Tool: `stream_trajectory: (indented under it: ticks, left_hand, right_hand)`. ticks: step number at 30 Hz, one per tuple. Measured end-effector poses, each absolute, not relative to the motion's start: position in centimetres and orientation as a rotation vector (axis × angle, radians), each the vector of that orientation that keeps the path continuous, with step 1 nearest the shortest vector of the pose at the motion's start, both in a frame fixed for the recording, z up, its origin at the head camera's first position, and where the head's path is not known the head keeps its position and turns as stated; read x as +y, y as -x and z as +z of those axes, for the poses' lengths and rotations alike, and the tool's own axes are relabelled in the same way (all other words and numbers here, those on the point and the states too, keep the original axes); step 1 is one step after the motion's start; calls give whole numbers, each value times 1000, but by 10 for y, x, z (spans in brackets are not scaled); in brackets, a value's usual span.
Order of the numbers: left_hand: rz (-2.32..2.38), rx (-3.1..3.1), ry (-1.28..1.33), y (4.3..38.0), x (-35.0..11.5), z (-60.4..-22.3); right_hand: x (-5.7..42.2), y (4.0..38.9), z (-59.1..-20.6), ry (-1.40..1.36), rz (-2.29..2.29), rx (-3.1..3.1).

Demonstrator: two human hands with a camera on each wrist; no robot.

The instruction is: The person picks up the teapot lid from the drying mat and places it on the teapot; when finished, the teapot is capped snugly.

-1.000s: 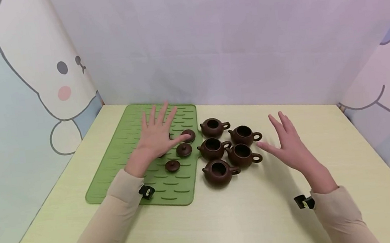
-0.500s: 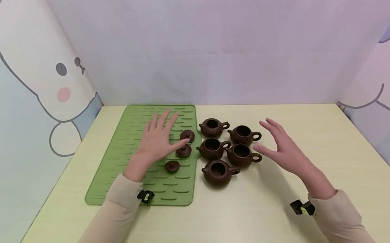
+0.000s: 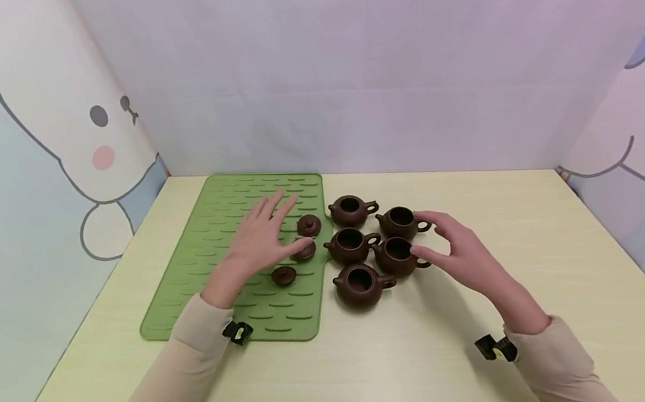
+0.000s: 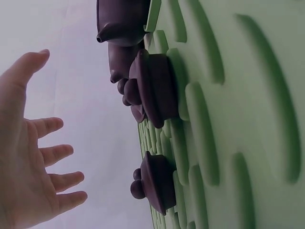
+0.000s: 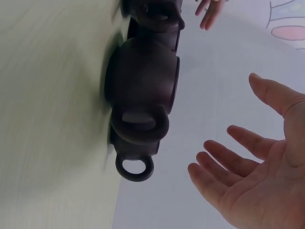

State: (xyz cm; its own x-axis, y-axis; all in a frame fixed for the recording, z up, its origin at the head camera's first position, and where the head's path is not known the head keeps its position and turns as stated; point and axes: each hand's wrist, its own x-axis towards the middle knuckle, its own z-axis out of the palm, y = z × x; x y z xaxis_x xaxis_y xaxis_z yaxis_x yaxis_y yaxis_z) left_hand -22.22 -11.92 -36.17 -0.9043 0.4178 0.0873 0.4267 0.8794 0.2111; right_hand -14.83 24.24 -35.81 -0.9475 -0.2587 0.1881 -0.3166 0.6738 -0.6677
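Note:
My left hand (image 3: 255, 240) hovers over the green mat with its fingers spread and nothing in them. By its thumb are small dark brown teapot lids: one at the back (image 3: 309, 225), one partly behind the thumb (image 3: 305, 251), one in front (image 3: 284, 275). In the left wrist view a knobbed lid (image 4: 157, 86) sits on the mat, apart from the fingers. My right hand (image 3: 467, 252) is above the handles of the two right-hand teapots, thumb and fingers apart. It overlaps the nearer teapot (image 3: 396, 257); the right wrist view shows a gap between the fingers and that teapot's handle (image 5: 140, 126).
Several lidless brown teapots stand close together, among them the front one (image 3: 361, 287) and the back one (image 3: 352, 211), handles to the right. The ribbed green mat (image 3: 199, 268) lies left of them on the pale wooden table (image 3: 366, 375). A pale curtain (image 3: 344, 79) hangs behind.
My right hand has moved left and lowered toward the teapot handles, its fingers bending a little. My left hand has lowered slightly, exposing more of the back lid.

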Motion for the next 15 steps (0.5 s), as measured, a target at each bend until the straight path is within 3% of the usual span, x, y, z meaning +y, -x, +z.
stream_trajectory:
  ticks: [15]
  left_hand:
    - [-504, -3026, 678, 213, -123, -363]
  right_hand:
    - [231, 147, -362, -577, 1192, -2706]
